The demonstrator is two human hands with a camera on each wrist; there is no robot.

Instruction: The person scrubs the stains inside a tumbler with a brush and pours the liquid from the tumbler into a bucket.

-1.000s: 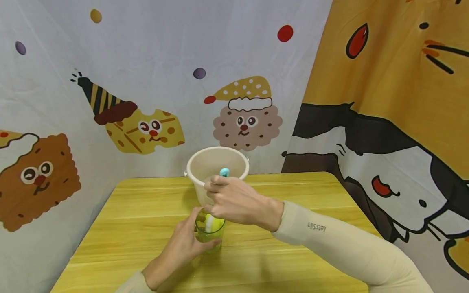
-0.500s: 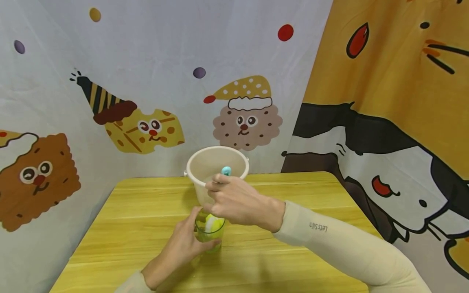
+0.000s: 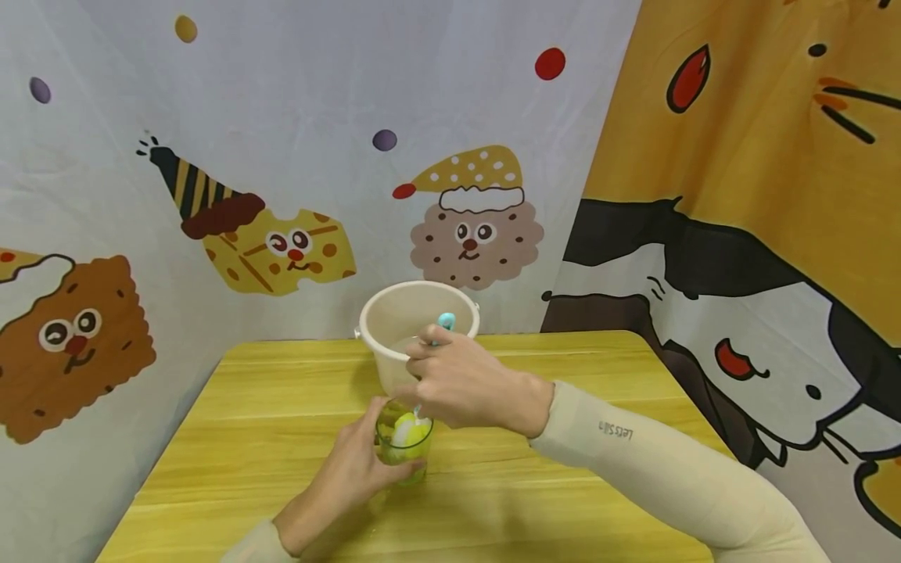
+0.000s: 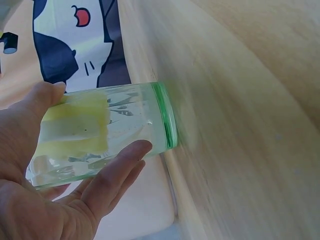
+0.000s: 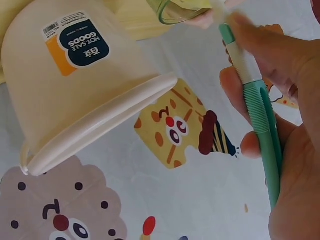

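My left hand point(image 3: 348, 465) grips a clear green-tinted glass point(image 4: 132, 117), thumb on one side and fingers on the other. The glass stands upright on the table. Inside it is the yellow-and-white sponge head point(image 4: 75, 125) of a cup brush. Above the rim, my right hand point(image 3: 472, 381) holds that brush by its teal-and-white handle point(image 5: 262, 117). The handle's teal end point(image 3: 446, 320) pokes out past my knuckles in the head view. Part of the brush's neck is hidden behind the right hand.
A cream bucket point(image 3: 385, 367) stands just behind the glass, near the table's back edge, with my right hand overlapping its front. The wood-grain table point(image 3: 563, 485) meets a cartoon-printed cloth point(image 3: 303, 94) at the back.
My right hand has shifted slightly right and up, and the handle's end has moved with it, tilting more to the right. My left hand and the glass stay put.
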